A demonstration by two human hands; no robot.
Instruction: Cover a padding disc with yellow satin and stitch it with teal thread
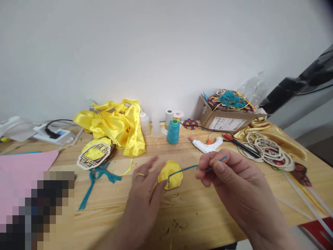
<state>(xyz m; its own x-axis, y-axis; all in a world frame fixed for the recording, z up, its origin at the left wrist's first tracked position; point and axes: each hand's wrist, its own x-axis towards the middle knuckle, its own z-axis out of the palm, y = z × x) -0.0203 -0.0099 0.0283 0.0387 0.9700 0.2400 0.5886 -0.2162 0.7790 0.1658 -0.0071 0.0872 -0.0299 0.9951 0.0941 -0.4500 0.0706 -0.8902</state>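
Observation:
A small round piece covered in yellow satin [170,170] lies on the wooden table in front of me. One end of a teal cord [186,169] rests across it, bends there, and runs up to the right. My right hand [231,180] pinches that cord between thumb and fingers, and a short tail sticks out above the thumb. At the left edge of the yellow piece is my left hand [144,194], fingers apart and slightly blurred. Its thumb and forefinger overlap the rim; whether they press on it I cannot tell. A ring shows on one finger.
Yellow satin [114,121], a teal thread spool [173,132] and a white glue gun [208,145] lie behind my hands. Left are stacked cutout frames [95,158] and teal cords [93,180]. Right are a cardboard box [223,121] and more cutouts [273,151].

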